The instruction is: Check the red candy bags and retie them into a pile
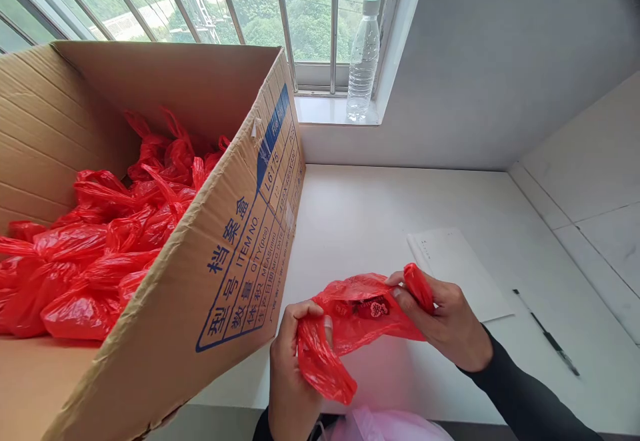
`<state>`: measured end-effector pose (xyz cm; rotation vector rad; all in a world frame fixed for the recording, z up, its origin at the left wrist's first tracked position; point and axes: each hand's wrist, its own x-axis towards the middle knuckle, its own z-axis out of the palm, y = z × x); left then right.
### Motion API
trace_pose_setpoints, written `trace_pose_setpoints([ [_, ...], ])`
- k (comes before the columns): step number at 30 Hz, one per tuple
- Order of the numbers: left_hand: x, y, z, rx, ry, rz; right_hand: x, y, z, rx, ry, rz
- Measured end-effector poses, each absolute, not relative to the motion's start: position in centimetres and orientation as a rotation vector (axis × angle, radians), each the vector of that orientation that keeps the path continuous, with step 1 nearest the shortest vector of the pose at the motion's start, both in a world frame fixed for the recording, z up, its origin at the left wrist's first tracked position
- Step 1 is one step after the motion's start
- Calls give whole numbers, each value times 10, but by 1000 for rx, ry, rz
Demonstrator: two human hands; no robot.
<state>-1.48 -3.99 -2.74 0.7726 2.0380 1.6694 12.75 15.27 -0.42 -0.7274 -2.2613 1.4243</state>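
Observation:
A thin red plastic bag (350, 294) is stretched between my two hands above the white table. My left hand (295, 354) is closed round one end, with a bunched handle hanging down over the fingers. At the other end, my right hand (445, 317) pinches the bag, and a handle loop stands up between its fingers. Through the film a small dark item with printing on it (375, 307) shows inside; its kind I cannot make out. Left of my hands stands an open cardboard box (240, 254) holding several knotted red bags (120, 227).
On the white table (345, 214) lie a white notebook or sheet (460, 271) and a black pen (547, 334) to the right. A clear bottle (364, 61) stands on the windowsill. Pinkish translucent plastic (390, 425) is at the bottom edge, below my hands.

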Motion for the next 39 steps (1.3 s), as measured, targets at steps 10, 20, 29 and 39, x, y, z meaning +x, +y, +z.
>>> trace_pose_setpoints([
  [10, -3, -45, -14, 820, 2129, 1702, 138, 149, -6, -733, -2245, 1393],
  [20, -7, -54, -21, 604, 1983, 1766, 141, 146, -7, -755, -2250, 1421],
  [29, -9, -49, -17, 587, 1938, 1752, 139, 146, -7, -776, -2247, 1459],
  [39, -14, -50, -17, 601, 1911, 1753, 137, 148, -8, -773, -2224, 1468],
])
